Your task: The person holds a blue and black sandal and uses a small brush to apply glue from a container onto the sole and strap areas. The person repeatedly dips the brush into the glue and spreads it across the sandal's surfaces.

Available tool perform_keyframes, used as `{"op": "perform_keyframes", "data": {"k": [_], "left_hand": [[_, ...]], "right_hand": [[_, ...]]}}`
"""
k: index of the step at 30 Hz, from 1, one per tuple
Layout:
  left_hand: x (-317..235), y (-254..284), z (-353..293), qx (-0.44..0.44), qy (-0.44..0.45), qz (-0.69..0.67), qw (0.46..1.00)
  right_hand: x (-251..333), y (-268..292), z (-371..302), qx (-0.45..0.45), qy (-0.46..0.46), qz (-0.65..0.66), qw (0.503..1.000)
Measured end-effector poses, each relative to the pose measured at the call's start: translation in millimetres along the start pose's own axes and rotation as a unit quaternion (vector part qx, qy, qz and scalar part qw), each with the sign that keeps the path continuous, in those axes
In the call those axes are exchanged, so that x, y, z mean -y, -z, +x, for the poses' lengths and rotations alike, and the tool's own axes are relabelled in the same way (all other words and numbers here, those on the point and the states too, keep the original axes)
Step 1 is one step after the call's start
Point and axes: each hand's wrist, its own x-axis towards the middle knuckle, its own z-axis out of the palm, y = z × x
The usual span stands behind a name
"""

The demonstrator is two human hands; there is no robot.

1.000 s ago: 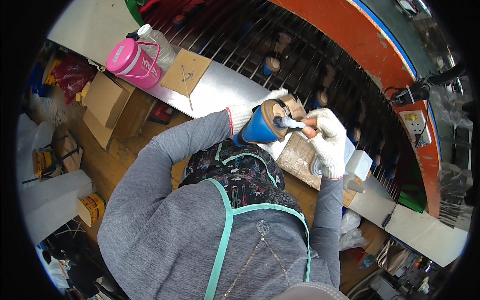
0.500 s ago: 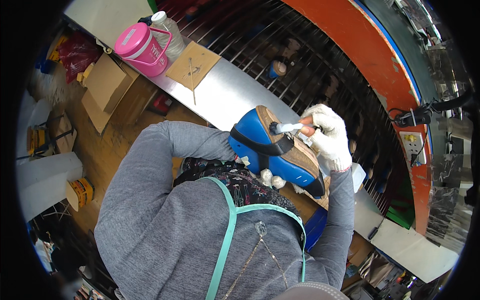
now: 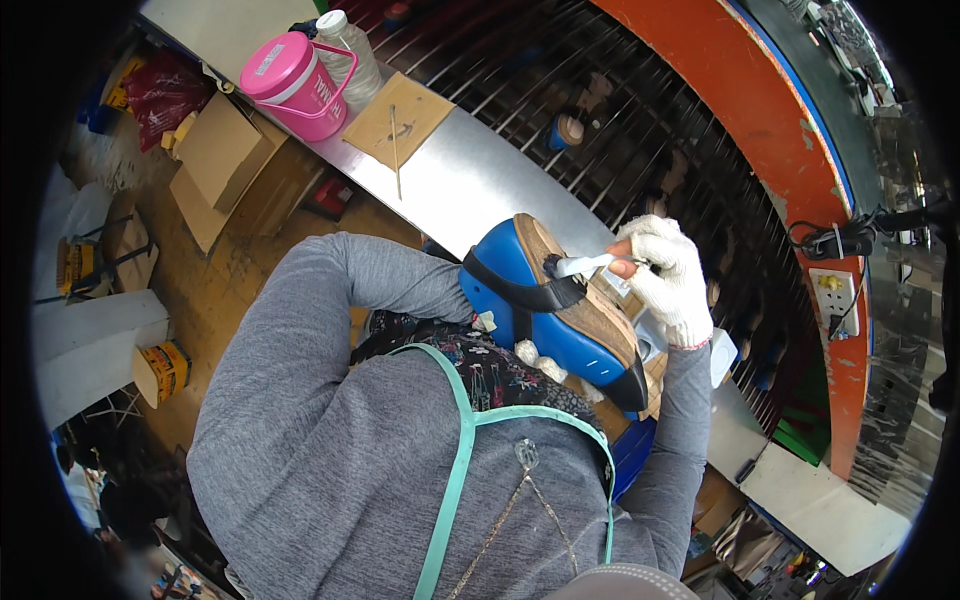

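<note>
A blue shoe last (image 3: 512, 240) carries black straps (image 3: 535, 297) and a brown cork-like sole part (image 3: 607, 318). It lies tilted in front of my chest. White-gloved fingertips of my left hand (image 3: 541, 361) curl round its near side; the rest of that hand is hidden behind the last. My right hand (image 3: 668, 268), in a white glove with bare thumb and fingertip showing, pinches a white-handled brush (image 3: 583, 265). The brush's dark bristles touch the cork edge close to the upper strap.
A metal bench (image 3: 460, 190) holds a pink jug (image 3: 298, 88), a clear bottle (image 3: 352, 60) and a cardboard piece (image 3: 398, 122) with a thin stick (image 3: 395, 155). Beyond runs a rack of metal rods (image 3: 500, 90) beside an orange frame (image 3: 720, 80). Cardboard boxes (image 3: 225, 150) stand left.
My right hand and the brush have shifted slightly right and down, with the bristles still at the cork edge. The last's toe end has dipped a little. The whole view has shifted slightly.
</note>
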Motion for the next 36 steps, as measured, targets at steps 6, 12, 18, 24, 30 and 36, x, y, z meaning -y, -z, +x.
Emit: {"op": "perform_keyframes", "data": {"k": [6,12,18,24,30,36], "left_hand": [[0.1,5.9,5.6,-0.008,-0.004,-0.074,0.997],[-23.2,39.2,35.8,-0.042,-0.083,-0.275,0.957],[-62.3,86.7,31.6,0.029,-0.152,-0.152,0.976],[-52.7,85.0,28.8,-0.078,-0.195,0.005,0.978],[-48.3,85.3,24.0,-0.032,-0.211,-0.046,0.976],[-39.5,125.8,11.3,-0.140,-0.197,-0.209,0.947]], "right_hand": [[0.4,16.7,-13.7,0.004,0.001,0.008,1.000],[32.3,2.7,-54.3,-0.193,-0.158,0.023,0.968],[50.7,-67.3,-65.5,-0.253,-0.114,-0.161,0.947],[-14.0,-25.9,-38.4,-0.408,-0.251,-0.108,0.871],[-19.5,-30.7,-28.3,-0.413,-0.176,-0.349,0.823],[-12.1,-79.8,-21.4,-0.319,-0.271,0.319,0.850]]}}
